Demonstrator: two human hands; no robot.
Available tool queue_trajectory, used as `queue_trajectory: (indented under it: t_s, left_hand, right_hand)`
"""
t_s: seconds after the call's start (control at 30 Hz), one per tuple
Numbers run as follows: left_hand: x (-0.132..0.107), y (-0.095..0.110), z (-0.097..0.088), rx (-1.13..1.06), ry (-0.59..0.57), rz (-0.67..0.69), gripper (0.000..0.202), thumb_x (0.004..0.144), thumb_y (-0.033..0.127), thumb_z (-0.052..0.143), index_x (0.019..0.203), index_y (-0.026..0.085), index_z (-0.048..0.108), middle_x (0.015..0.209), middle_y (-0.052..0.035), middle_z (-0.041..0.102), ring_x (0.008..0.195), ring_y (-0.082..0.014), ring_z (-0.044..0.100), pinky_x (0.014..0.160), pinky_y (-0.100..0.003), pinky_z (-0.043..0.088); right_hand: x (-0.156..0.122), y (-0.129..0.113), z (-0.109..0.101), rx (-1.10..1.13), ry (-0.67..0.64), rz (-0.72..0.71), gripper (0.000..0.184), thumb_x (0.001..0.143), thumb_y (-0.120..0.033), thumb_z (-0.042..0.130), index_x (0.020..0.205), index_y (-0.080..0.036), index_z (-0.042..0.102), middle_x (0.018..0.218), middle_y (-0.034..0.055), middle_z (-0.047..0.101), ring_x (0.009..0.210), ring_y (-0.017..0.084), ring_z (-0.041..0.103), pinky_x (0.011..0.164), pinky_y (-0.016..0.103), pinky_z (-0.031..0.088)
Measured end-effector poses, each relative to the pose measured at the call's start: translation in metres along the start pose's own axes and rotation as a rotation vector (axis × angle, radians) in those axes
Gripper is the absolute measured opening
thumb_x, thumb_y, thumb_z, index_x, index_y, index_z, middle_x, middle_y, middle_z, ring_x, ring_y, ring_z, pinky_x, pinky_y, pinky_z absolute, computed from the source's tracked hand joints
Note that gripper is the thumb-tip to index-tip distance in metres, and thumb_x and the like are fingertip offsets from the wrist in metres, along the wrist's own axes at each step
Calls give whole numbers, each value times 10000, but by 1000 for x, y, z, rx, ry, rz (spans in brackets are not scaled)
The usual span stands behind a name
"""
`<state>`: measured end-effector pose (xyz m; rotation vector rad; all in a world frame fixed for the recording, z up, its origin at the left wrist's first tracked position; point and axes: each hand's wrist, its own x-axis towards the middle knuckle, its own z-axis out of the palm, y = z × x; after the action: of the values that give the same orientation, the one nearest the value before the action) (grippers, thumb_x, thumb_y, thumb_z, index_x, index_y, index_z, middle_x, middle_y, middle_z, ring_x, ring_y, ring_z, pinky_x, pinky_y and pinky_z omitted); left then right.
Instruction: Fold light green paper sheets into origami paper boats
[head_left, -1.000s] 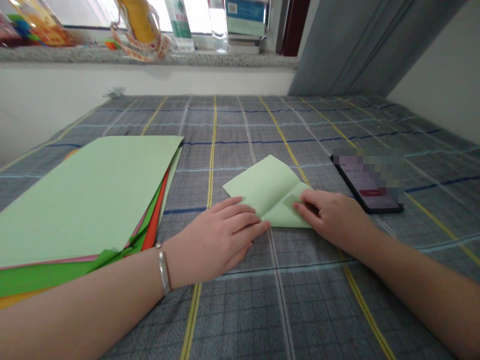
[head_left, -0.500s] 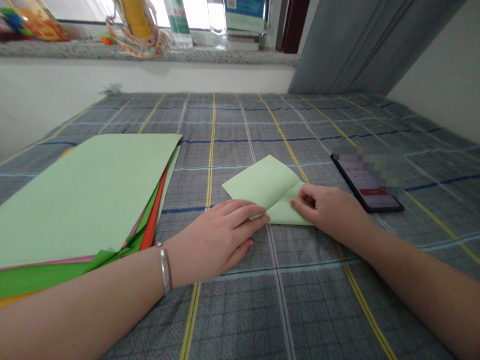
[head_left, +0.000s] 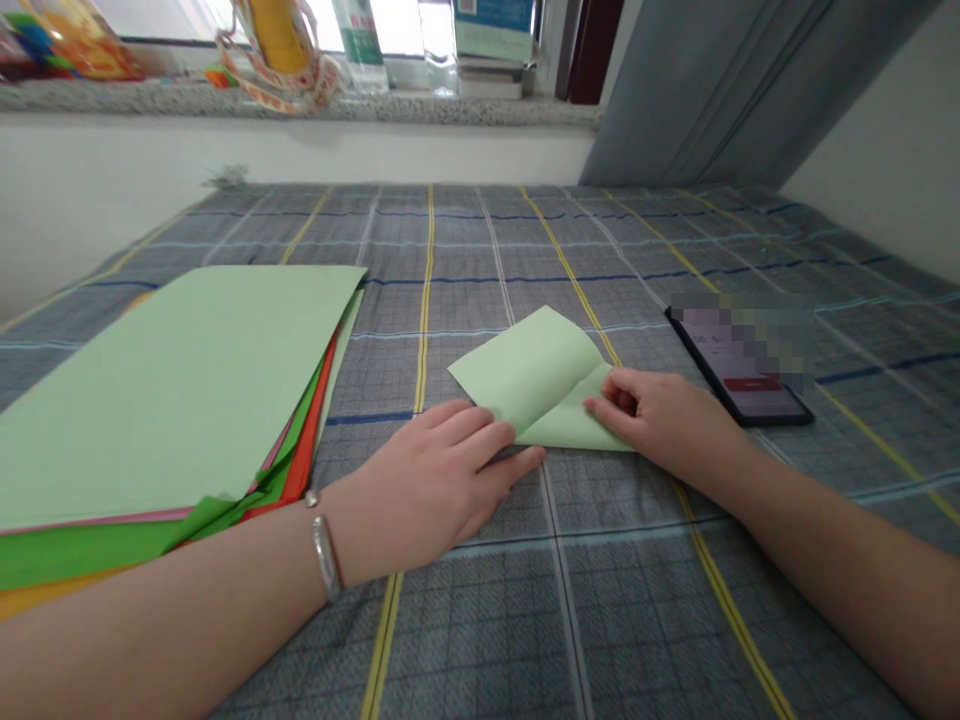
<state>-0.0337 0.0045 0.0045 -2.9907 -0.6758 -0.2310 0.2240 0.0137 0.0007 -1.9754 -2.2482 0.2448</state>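
A small light-green sheet of paper (head_left: 529,370) lies on the checked cloth with a crease running diagonally across it. Its near right part is folded over, and the far part bulges slightly upward. My left hand (head_left: 427,485), wearing a silver bangle (head_left: 325,558), rests palm down at the paper's near left edge. Its fingers are apart: some touch the paper, while the index finger stretches over the cloth just in front of it. At the right corner, my right hand (head_left: 660,415) pinches the paper between thumb and curled fingers.
Larger coloured sheets (head_left: 172,390), light green on top, are stacked at the left. A phone (head_left: 739,375) lies beyond my right hand. Bottles (head_left: 361,45) and other items stand on the window sill (head_left: 420,108) at the back; a grey curtain (head_left: 697,90) hangs at the right.
My left hand has slid slightly left and its index finger has separated from the others. The paper's far part bulges more. My right hand keeps its hold.
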Motion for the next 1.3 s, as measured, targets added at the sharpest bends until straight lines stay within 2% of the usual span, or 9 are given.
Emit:
queue_trajectory:
  t_s: [0.13, 0.27, 0.5, 0.83, 1.1, 1.3]
  left_hand:
    - [-1, 1, 0, 31, 15, -4, 375, 948, 255, 398, 1304, 250, 515, 986, -66, 597, 859, -214, 535, 761, -392, 484]
    - [-1, 1, 0, 16, -4, -27, 427, 934, 244, 422, 1359, 234, 456, 1035, -73, 583, 912, -223, 523, 800, -399, 474]
    - [0, 1, 1, -26, -15, -31, 414, 930, 248, 437, 1341, 216, 474, 1161, -78, 558, 1024, -235, 500, 874, -412, 467]
    - [0, 5, 0, 60, -41, 38, 384, 978, 227, 352, 1343, 183, 466, 1060, -58, 628, 989, -224, 549, 845, -403, 492]
    - [1, 4, -1, -4, -32, -47, 408, 944, 255, 432, 1343, 181, 470, 1105, -71, 595, 1005, -222, 516, 878, -400, 477]
    - [1, 3, 0, -68, -43, -60, 421, 928, 242, 455, 1347, 194, 465, 1123, -75, 572, 1048, -227, 488, 922, -405, 452]
  right_hand:
    - [0, -1, 0, 3, 2, -13, 316, 853, -485, 462, 695, -221, 530, 629, -9, 594, 568, 142, 498, 517, 274, 244]
    - [0, 0, 1, -2, 4, -12, 311, 855, -481, 460, 694, -224, 526, 630, -12, 593, 570, 144, 497, 517, 274, 244]
    - [-1, 1, 2, -13, 7, -13, 320, 859, -492, 450, 691, -228, 519, 622, -18, 584, 574, 148, 498, 515, 274, 245]
    - [-2, 3, 3, -11, -15, -51, 330, 855, -495, 463, 676, -222, 511, 625, -15, 578, 567, 143, 493, 512, 277, 245]
    - [-2, 2, 1, -19, -15, -31, 315, 874, -462, 437, 691, -220, 524, 645, -4, 604, 587, 145, 512, 521, 275, 252]
    - [-2, 0, 0, -41, 3, 9, 326, 869, -472, 435, 696, -220, 551, 642, 3, 617, 577, 147, 517, 503, 274, 237]
